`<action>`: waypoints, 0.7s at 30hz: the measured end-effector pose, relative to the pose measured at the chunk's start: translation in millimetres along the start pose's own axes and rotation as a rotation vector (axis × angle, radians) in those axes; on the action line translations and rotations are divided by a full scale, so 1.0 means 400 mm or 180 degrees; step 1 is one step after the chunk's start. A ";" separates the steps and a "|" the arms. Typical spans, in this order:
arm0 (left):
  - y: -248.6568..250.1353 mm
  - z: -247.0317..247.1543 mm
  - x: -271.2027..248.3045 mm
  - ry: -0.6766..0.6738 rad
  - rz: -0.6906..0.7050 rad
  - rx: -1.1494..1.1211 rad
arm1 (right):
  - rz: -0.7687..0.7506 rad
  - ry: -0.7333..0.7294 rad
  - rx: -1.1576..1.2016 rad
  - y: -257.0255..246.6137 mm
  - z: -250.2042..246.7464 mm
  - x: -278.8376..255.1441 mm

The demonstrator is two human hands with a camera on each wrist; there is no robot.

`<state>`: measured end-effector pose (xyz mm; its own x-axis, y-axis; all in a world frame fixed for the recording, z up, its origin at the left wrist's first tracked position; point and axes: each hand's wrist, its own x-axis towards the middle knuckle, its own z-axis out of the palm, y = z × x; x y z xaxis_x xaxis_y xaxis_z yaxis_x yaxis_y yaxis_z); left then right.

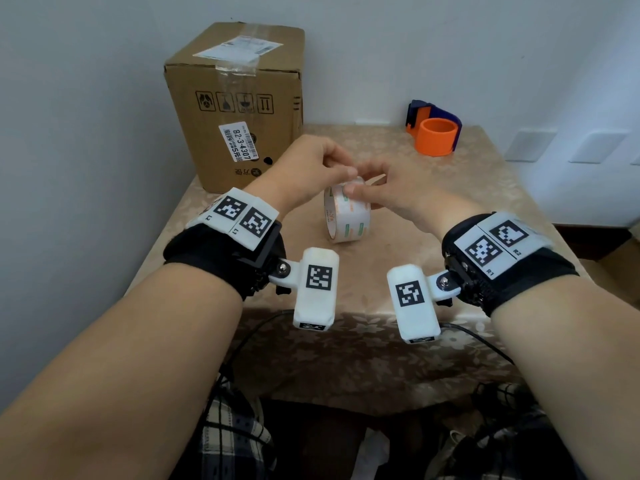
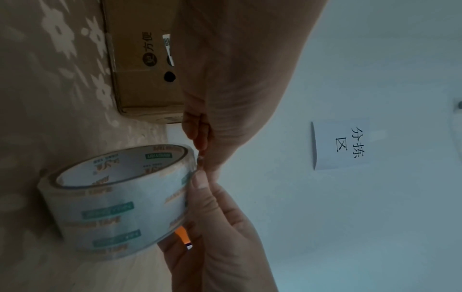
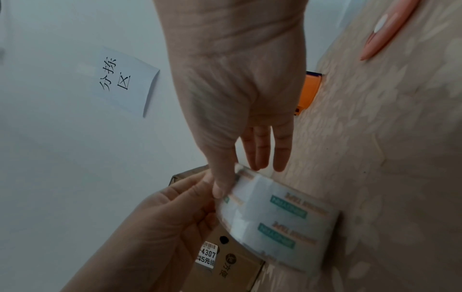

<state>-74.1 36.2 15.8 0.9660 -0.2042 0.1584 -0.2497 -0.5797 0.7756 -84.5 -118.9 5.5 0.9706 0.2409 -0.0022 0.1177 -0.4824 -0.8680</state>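
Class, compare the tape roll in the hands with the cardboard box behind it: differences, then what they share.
The tape roll is round and pale with green print; the cardboard box is brown and square-sided. The tape roll is far smaller than the cardboard box. The left hand and right hand both pinch the tape roll at its top; nothing touches the cardboard box. Both stand on the table.

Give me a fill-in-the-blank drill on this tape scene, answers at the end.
The left hand and right hand both pinch the tape roll at its ____.
The cardboard box stands nearer the ____ hand.
The white label on the box reads 82-3-____.
The tape dispenser, far right, has a blue body and a round core coloured ____.
Missing words: top; left; 4307; orange.
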 end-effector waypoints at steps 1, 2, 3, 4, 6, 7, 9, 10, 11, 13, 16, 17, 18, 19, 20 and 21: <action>-0.001 -0.002 0.000 -0.0034 0.0013 0.0128 | 0.0020 0.0005 -0.0005 0.000 0.000 0.000; -0.001 -0.005 -0.001 -0.0053 0.0024 0.0237 | 0.0038 -0.0009 -0.0015 0.000 0.001 0.000; 0.000 -0.007 -0.001 -0.0041 0.0048 0.0335 | 0.0042 -0.0046 -0.0039 -0.001 0.002 -0.002; 0.002 -0.008 -0.002 0.0005 0.0090 0.0436 | 0.0029 -0.0086 -0.0071 -0.001 0.003 -0.003; 0.003 -0.006 -0.003 0.0184 0.0184 0.0590 | -0.0014 -0.0100 -0.0101 0.000 0.001 -0.005; 0.002 -0.003 -0.003 0.0266 0.0214 0.0598 | -0.0032 -0.0090 -0.0107 0.000 -0.001 -0.006; 0.000 0.003 -0.007 0.0257 0.0244 0.0513 | -0.0044 -0.0085 -0.0185 0.002 -0.004 -0.007; -0.002 0.005 -0.010 0.0221 0.0235 0.0398 | -0.0049 -0.0084 -0.0244 0.004 -0.005 -0.007; -0.005 0.006 -0.011 0.0197 0.0201 0.0244 | -0.0070 -0.0082 -0.0309 0.005 -0.004 -0.007; -0.010 0.008 -0.012 0.0146 0.0103 -0.0128 | -0.0129 -0.0028 -0.0460 0.004 0.000 -0.007; -0.015 0.017 -0.011 0.0084 -0.0076 -0.0588 | -0.0212 0.0111 -0.0593 0.002 0.007 -0.007; -0.017 0.018 -0.010 0.0058 -0.0164 -0.0727 | -0.0241 0.0131 -0.0603 0.001 0.009 -0.008; -0.017 0.016 -0.009 0.0018 -0.0247 -0.0830 | -0.0256 0.0137 -0.0605 0.000 0.009 -0.009; -0.016 0.013 -0.008 -0.0027 -0.0321 -0.0863 | -0.0266 0.0138 -0.0626 -0.002 0.010 -0.010; -0.015 0.009 -0.008 -0.0052 -0.0363 -0.0837 | -0.0276 0.0143 -0.0686 -0.002 0.012 -0.010; -0.015 0.006 -0.006 -0.0035 -0.0363 -0.0806 | -0.0305 0.0151 -0.0787 0.000 0.015 -0.008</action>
<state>-75.1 38.2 9.2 0.9858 -0.1582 0.0557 -0.1134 -0.3841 0.9163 -88.7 -114.7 2.7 0.9606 0.2585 0.1023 0.2516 -0.6518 -0.7154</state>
